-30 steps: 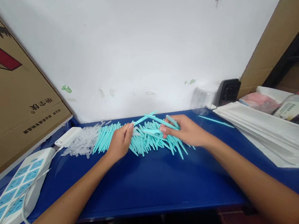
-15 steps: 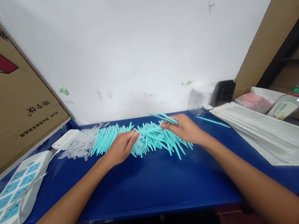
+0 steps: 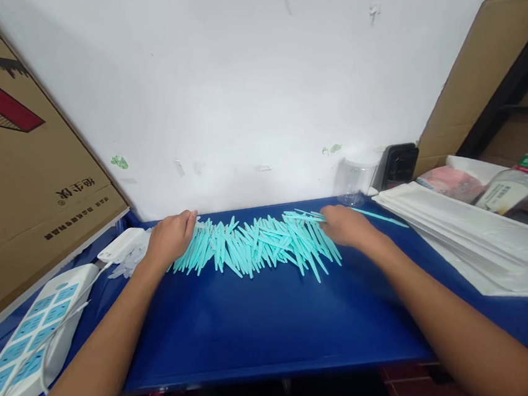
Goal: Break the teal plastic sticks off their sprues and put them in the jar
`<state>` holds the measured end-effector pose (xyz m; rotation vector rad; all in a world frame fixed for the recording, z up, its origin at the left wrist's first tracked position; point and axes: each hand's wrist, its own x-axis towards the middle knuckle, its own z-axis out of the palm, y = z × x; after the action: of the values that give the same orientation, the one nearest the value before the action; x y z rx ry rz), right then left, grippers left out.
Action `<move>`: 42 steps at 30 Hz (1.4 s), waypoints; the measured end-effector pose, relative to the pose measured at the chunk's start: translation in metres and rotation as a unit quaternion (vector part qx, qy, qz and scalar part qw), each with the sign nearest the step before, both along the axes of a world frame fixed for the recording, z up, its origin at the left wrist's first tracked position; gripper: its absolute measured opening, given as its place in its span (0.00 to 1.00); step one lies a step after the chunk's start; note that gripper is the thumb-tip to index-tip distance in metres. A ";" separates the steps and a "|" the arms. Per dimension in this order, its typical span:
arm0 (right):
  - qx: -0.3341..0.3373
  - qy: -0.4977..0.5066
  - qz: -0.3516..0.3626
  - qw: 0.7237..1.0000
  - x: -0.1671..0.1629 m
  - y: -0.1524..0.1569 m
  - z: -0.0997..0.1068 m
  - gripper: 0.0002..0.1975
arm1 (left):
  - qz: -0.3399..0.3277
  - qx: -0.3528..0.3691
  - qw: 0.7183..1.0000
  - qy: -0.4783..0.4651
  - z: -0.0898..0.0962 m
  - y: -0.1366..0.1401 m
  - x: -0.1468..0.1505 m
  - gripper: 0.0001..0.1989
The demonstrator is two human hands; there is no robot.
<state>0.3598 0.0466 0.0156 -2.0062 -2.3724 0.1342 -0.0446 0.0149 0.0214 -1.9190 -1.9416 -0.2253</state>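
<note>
A long heap of slim turquoise plastic sticks (image 3: 259, 247) with tapered ends lies along the back of the blue table. My right hand (image 3: 343, 225) is closed at the heap's right end, and a few turquoise sticks (image 3: 306, 215) poke out leftward from its fingers. At the left end, my left hand (image 3: 170, 236) is pinched shut over small translucent plastic pieces (image 3: 129, 261), most of which it hides. What sits between its fingertips cannot be made out.
A white power strip (image 3: 40, 332) with cables and a white device (image 3: 123, 244) lie at left, beside a cardboard box (image 3: 34, 201). At right are a clear jar (image 3: 354, 180), a single turquoise stick (image 3: 380, 217), white plastic bags (image 3: 466, 233) and a bottle (image 3: 518, 179).
My left hand has moved left from the turquoise heap to the translucent pieces, letting go of the stick it held. My right hand has shifted right, away from the heap's middle.
</note>
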 end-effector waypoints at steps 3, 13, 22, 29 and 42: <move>-0.028 0.000 -0.004 1.000 -0.005 -0.003 -0.002 0.14 | 0.012 -0.014 1.000 0.008 -0.001 0.000 0.000 0.29; -0.078 0.028 0.059 0.995 -0.003 -0.016 0.009 0.24 | 0.024 -0.025 0.999 0.007 0.000 0.002 -0.004 0.31; 0.009 0.086 0.059 0.994 -0.005 -0.007 0.006 0.20 | 0.027 -0.029 0.999 -0.001 0.005 0.000 -0.006 0.32; 0.004 0.080 0.032 0.996 -0.009 -0.010 0.002 0.24 | 0.046 -0.037 0.998 0.004 0.007 0.000 -0.006 0.34; 0.020 0.216 0.081 0.973 0.007 0.005 0.005 0.17 | 0.154 -0.178 0.972 -0.018 0.013 0.012 -0.078 0.36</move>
<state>0.3665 0.0516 0.0208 -1.5648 -2.2254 0.4707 -0.1228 0.0269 0.0345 -1.7866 -2.3992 0.1909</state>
